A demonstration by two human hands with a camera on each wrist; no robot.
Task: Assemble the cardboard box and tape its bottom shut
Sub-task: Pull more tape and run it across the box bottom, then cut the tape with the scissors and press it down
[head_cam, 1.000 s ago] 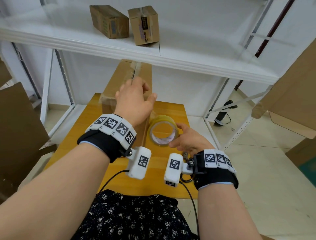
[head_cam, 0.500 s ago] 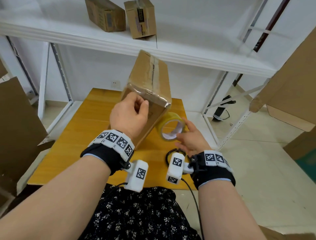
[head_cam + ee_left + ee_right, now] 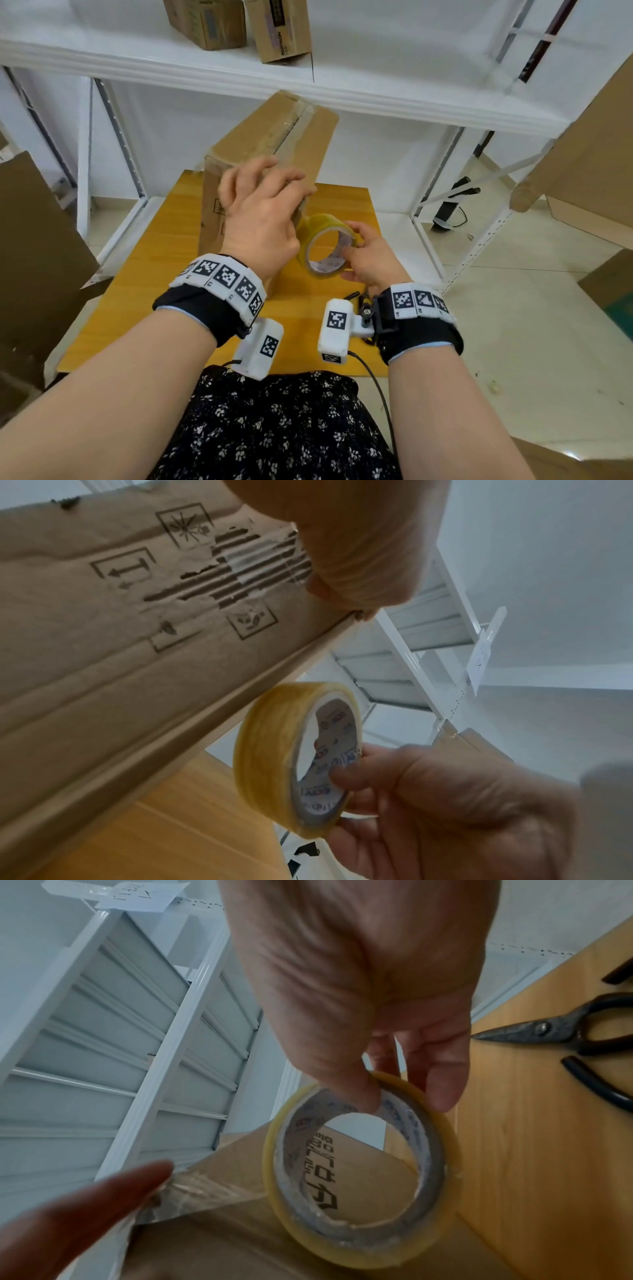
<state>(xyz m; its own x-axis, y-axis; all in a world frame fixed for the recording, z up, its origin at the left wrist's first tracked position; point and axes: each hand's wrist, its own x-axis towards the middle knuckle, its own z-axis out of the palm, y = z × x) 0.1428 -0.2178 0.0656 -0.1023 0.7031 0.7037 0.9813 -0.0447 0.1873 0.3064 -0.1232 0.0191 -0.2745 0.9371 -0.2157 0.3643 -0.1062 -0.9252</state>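
Wooden table (image 3: 147,274), yellow-orange top: bore one cardboard box (image 3: 274,137), standing tilted, and black-handled scissors (image 3: 565,1031) lying flat near its right edge. White metal shelf (image 3: 394,51) above: carried two small cardboard cartons (image 3: 205,20), side by side. Tiled floor (image 3: 531,325): cardboard pieces at right.

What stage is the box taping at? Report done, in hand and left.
Done: the cardboard box is folded up, and clear tape already runs along its upturned seam. In hand: the left hand presses tape over the box's near edge while the right hand pinches the tape roll. Left: probably cutting the tape, with the scissors lying on the table.
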